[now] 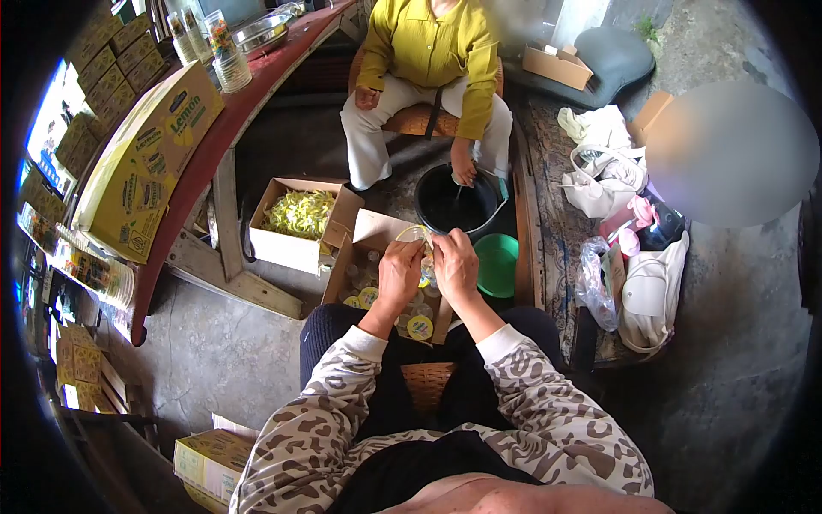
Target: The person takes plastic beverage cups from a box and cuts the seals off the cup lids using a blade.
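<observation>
Both my hands meet above an open cardboard box [377,224] that holds several clear cups with yellow printed lids [419,326]. Between my fingers is a clear plastic cup [413,233] with a yellow rim, seen partly behind the hands. My left hand [401,272] is closed, its fingertips pinching the cup's left side. On the right side my right hand [455,264] is closed on it too. Left of the cup box stands a white-sided carton [285,248] full of yellow-green strips [300,212].
Across from me a seated person in a yellow top [432,43] reaches into a black bucket [445,210]. A green basin [497,264] sits at its near side. A red-edged table [244,94] curves along the left; bags [655,287] lie on the right.
</observation>
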The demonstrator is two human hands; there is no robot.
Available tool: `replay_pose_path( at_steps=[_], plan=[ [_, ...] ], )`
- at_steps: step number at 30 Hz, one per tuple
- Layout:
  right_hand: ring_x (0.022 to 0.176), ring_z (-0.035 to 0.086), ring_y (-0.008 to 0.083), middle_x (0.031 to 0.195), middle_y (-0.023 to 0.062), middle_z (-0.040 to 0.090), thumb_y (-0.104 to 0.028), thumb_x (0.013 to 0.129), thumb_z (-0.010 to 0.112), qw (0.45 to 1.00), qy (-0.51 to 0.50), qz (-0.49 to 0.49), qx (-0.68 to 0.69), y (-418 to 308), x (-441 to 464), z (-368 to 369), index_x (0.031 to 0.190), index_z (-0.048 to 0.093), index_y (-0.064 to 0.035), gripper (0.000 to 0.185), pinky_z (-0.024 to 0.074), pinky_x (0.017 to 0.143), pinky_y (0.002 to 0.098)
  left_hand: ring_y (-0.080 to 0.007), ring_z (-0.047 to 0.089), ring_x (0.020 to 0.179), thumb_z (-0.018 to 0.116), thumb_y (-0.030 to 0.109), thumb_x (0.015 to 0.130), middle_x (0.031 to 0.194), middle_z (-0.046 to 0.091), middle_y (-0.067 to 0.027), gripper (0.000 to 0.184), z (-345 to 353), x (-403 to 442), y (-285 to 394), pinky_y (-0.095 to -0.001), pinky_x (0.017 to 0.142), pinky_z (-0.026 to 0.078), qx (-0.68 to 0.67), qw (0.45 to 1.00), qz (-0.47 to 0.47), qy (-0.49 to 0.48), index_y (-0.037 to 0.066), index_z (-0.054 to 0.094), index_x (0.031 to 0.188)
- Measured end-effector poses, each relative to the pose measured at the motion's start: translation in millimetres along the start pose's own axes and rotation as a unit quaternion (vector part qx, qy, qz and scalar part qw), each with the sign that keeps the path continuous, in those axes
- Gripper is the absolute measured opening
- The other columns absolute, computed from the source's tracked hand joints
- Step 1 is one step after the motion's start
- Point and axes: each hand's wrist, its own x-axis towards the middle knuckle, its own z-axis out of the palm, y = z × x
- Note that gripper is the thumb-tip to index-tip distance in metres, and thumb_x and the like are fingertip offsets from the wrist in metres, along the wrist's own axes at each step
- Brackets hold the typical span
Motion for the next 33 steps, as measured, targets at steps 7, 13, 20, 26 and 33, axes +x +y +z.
replay_pose_path(
  at_steps=[7, 13, 20, 26, 33],
  plan=[
    [0.079, 0.058, 0.0299, 0.081, 0.0102, 0.053, 0.001, 0.077, 0.067, 0.999, -0.036, -0.001, -0.015, 2.1, -5.7, 3.3, 0.091, 0.065, -0.0027, 0.014, 0.0482, 0.070, 0.0407, -0.0343, 0.063, 0.081, 0.064, 0.003, 0.084, 0.086, 0.068, -0.0177, 0.016, 1.2, -5.8, -3.8, -0.0408, 0.072, 0.051, -0.010, 1.000, -0.004, 0.004, -0.001, 0.071, 0.097],
    [0.082, 0.060, 0.0299, 0.084, 0.0108, 0.055, 0.001, 0.076, 0.068, 0.998, -0.057, -0.004, 0.008, -1.0, -7.8, 0.2, 0.092, 0.066, -0.0032, 0.016, 0.0499, 0.072, 0.0404, -0.0353, 0.063, 0.083, 0.064, 0.002, 0.083, 0.086, 0.068, -0.0178, 0.014, -10.5, -10.4, 4.8, -0.0415, 0.073, 0.051, 0.018, 1.000, -0.010, -0.005, -0.001, 0.070, 0.095],
    [0.066, 0.065, 0.0241, 0.080, 0.0116, 0.062, 0.003, 0.080, 0.070, 0.974, -0.078, 0.056, 0.206, 7.1, -10.9, -13.7, 0.090, 0.066, 0.0002, 0.011, 0.0507, 0.059, 0.0331, -0.0368, 0.062, 0.082, 0.067, 0.005, 0.081, 0.085, 0.065, -0.0189, 0.010, -28.6, -24.9, 25.7, -0.0438, 0.074, 0.051, -0.001, 0.997, 0.001, 0.076, -0.002, 0.067, 0.089],
    [0.068, 0.064, 0.0181, 0.085, 0.0107, 0.064, 0.004, 0.080, 0.071, 0.964, -0.130, 0.080, 0.218, -22.0, -34.8, -40.5, 0.092, 0.068, 0.0012, 0.013, 0.0511, 0.061, 0.0293, -0.0351, 0.060, 0.090, 0.071, 0.004, 0.078, 0.090, 0.066, -0.0147, 0.014, -44.9, -57.7, 30.8, -0.0428, 0.078, 0.050, -0.015, 0.998, -0.021, 0.057, -0.001, 0.068, 0.091],
    [0.064, 0.060, 0.0190, 0.079, 0.0083, 0.059, 0.007, 0.078, 0.070, 0.986, -0.032, 0.048, 0.158, -36.8, -64.6, -65.6, 0.093, 0.069, -0.0010, 0.017, 0.0495, 0.057, 0.0295, -0.0343, 0.058, 0.096, 0.071, 0.001, 0.075, 0.099, 0.065, -0.0134, 0.018, -64.9, -73.6, 49.9, -0.0420, 0.083, 0.050, 0.032, 0.998, -0.005, 0.056, 0.000, 0.068, 0.093]
  ],
)
